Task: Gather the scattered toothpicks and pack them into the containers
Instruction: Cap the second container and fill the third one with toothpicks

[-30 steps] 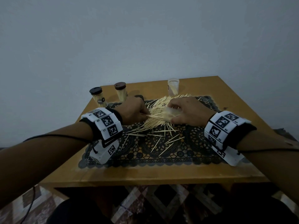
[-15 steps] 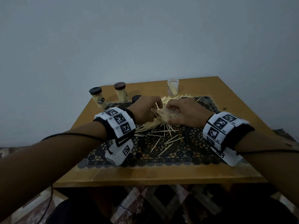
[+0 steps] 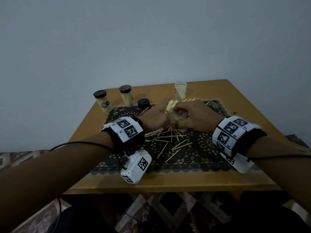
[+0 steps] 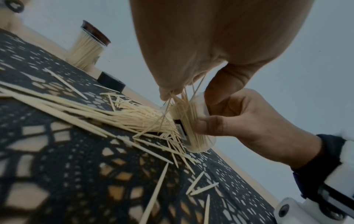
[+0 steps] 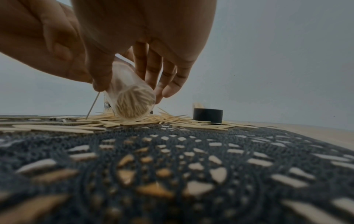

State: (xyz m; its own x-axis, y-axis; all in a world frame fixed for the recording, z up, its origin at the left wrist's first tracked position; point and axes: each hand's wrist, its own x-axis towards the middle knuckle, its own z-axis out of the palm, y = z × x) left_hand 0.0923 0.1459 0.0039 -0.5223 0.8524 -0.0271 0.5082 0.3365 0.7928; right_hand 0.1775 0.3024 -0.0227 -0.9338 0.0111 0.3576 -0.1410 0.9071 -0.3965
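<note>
Loose toothpicks (image 3: 170, 138) lie heaped and scattered on a dark lace mat (image 3: 198, 158). My right hand (image 3: 195, 117) grips a clear container (image 3: 176, 117), partly filled with toothpicks. The clear container (image 5: 132, 100) leans over, its base touching the heap (image 5: 145, 121). My left hand (image 3: 156, 115) is right beside it and pinches a small bunch of toothpicks (image 4: 182, 103). The bunch runs from my fingertips (image 4: 166, 92) down into the mouth of the clear container (image 4: 193, 133). One toothpick (image 5: 93, 106) hangs outside the container's wall.
At the back of the wooden table (image 3: 168, 180) stand a black-lidded container (image 3: 102, 102), a brown-lidded container (image 3: 126, 96) and an open clear container (image 3: 180, 92), all holding toothpicks. A loose black lid (image 3: 143, 103) lies near the mat's far edge.
My left hand has left the heap and swung right and up with a bunch of toothpicks to the mouth of the clear container. My right hand has lifted that container slightly.
</note>
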